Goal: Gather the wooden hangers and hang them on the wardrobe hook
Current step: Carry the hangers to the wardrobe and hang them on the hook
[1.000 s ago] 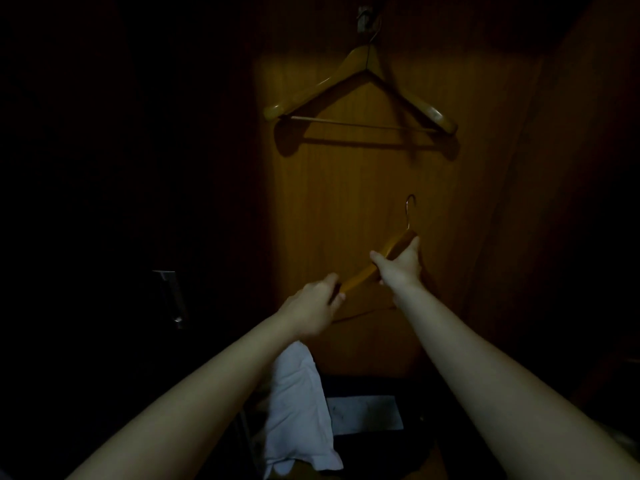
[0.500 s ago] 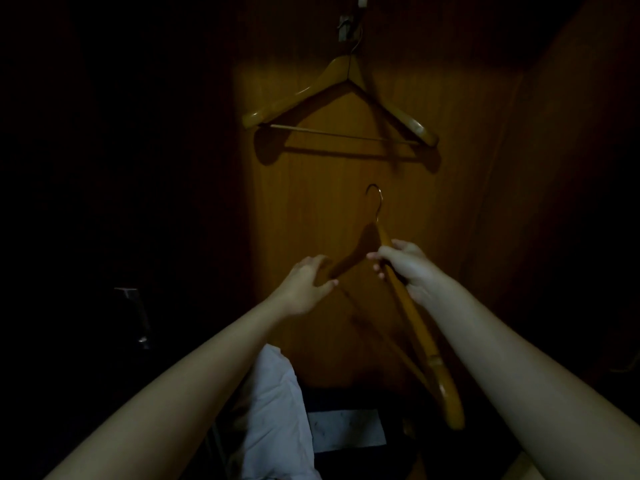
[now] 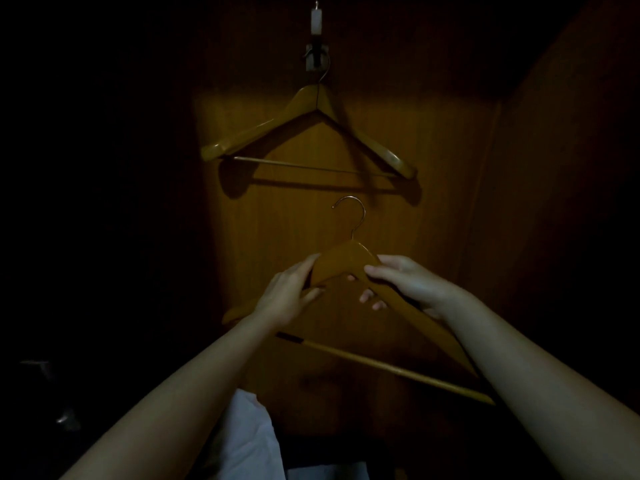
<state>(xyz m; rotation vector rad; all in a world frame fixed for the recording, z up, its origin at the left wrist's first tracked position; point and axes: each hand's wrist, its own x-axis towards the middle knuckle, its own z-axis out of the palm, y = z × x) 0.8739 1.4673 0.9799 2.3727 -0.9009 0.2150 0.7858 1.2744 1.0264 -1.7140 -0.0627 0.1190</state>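
Two wooden hangers here, both smooth glossy honey-coloured wood with a thin round bar underneath. The first hanger (image 3: 308, 102) dangles from the wardrobe hook (image 3: 316, 58) against the grainy wood panel (image 3: 294, 209). The second hanger (image 3: 343, 261) sits just below it, curved metal hook up. The left hand (image 3: 287, 299) and right hand (image 3: 412, 285) each have their grip pinching a sloped shoulder near the peak. There's crumpled white cloth (image 3: 242, 434) at the bottom.

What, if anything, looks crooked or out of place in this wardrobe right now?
Nothing looks damaged. The hanging hanger sits slightly askew on the wardrobe hook, its right end lower. The held hanger, gripped by the left hand and right hand, is not hooked yet. White cloth lies bunched below.
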